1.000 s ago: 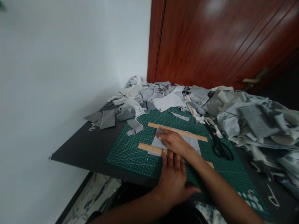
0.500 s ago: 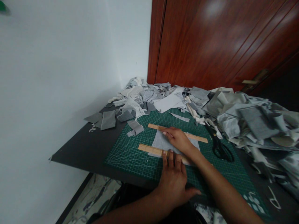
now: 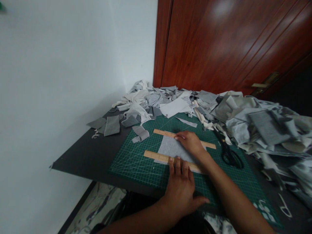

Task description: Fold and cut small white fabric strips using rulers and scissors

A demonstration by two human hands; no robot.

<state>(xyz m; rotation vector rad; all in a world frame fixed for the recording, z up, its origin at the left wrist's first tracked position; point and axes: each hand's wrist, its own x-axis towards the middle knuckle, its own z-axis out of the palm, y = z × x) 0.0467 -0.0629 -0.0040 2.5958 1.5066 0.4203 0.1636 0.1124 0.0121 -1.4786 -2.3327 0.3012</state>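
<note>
A piece of light grey fabric (image 3: 169, 146) lies on the green cutting mat (image 3: 136, 162), with two wooden rulers across it. My left hand (image 3: 180, 185) lies spread, its fingertips pressing on the near ruler (image 3: 156, 155). Reaching over the fabric, my right hand (image 3: 191, 142) is closed in a pinch at the far ruler (image 3: 162, 132). A thin bit of something pale shows by its fingers, too small to name. My right hand and forearm cover part of both rulers and of the fabric.
Black-handled scissors (image 3: 230, 156) lie on the mat's right side. Heaps of grey and white fabric scraps (image 3: 268, 123) fill the right and back of the dark table (image 3: 80, 156). A grey strip (image 3: 141, 133) lies at the mat's left edge. A wall and a wooden door (image 3: 207, 48) stand behind.
My right hand has slid slightly to the right along the far ruler, uncovering more of the fabric. My left hand stays on the near ruler.
</note>
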